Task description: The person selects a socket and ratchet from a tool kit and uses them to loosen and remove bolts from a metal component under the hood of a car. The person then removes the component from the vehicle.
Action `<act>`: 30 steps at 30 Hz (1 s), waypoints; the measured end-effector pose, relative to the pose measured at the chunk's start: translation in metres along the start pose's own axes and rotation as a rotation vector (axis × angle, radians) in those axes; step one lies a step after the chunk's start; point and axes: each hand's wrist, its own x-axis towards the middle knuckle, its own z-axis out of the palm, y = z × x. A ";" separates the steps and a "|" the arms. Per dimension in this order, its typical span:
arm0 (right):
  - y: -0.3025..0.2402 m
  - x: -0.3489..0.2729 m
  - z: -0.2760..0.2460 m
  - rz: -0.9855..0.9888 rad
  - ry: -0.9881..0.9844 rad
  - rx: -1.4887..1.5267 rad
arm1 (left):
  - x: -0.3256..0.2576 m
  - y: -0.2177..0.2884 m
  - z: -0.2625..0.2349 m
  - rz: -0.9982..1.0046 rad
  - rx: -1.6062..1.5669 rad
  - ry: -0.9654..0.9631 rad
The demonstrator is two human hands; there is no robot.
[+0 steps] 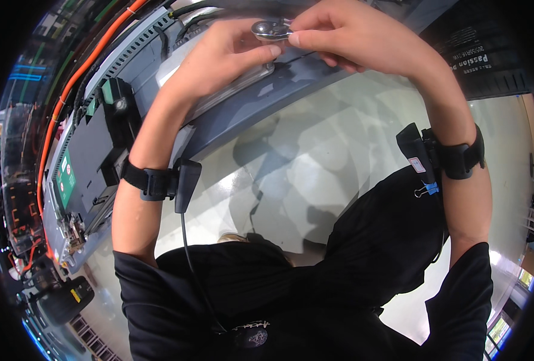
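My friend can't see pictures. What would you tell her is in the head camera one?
Two bare hands, left hand and right hand, pinch a small shiny metal piece together above a grey machine frame with orange cables. Both forearms wear black wrist straps, and the person's black shirt fills the bottom.

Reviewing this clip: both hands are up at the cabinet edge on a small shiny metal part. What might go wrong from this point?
1. The small metal part is pinched only by fingertips of the left hand and right hand, over open floor; a slip would likely drop it.
2. The black cable hanging from the left wrist strap may snag on the cabinet edge.
3. Orange cables run close by; a hand could brush them.
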 end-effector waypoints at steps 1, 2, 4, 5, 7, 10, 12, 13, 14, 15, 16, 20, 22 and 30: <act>-0.003 0.000 0.002 0.047 0.015 -0.020 | 0.000 0.001 0.004 0.061 -0.132 0.008; -0.006 0.000 0.004 0.090 0.028 -0.037 | -0.001 0.001 0.002 0.047 -0.100 -0.031; -0.014 0.006 0.009 0.192 0.047 -0.089 | -0.003 0.002 -0.005 0.018 -0.038 -0.107; -0.015 0.006 0.009 0.195 0.048 -0.093 | -0.003 0.003 -0.007 -0.012 0.054 -0.109; 0.000 0.000 0.001 0.005 0.013 -0.011 | -0.002 0.005 -0.010 -0.071 0.238 -0.111; -0.008 0.003 0.003 0.166 0.028 -0.042 | 0.001 0.016 0.003 -0.211 0.458 0.035; -0.005 0.004 0.006 0.165 0.055 -0.058 | -0.001 0.007 0.001 -0.053 0.132 -0.006; -0.003 0.005 0.008 0.164 0.069 -0.066 | -0.002 0.003 -0.002 0.025 -0.031 -0.026; -0.003 0.005 0.007 0.162 0.068 -0.071 | -0.003 0.004 -0.006 0.017 0.012 -0.052; -0.001 0.004 0.006 0.161 0.068 -0.076 | -0.004 0.004 -0.010 0.008 0.055 -0.077; -0.001 0.002 0.005 0.159 0.067 -0.082 | -0.004 0.004 -0.013 -0.001 0.098 -0.102; -0.005 -0.001 -0.001 0.046 0.010 -0.018 | -0.007 0.010 -0.005 -0.140 0.273 0.059; -0.006 0.001 -0.001 0.057 -0.007 -0.031 | -0.008 0.002 -0.001 0.007 0.093 0.108; -0.019 0.000 0.008 0.171 0.070 -0.104 | -0.002 0.017 0.003 -0.074 0.494 -0.003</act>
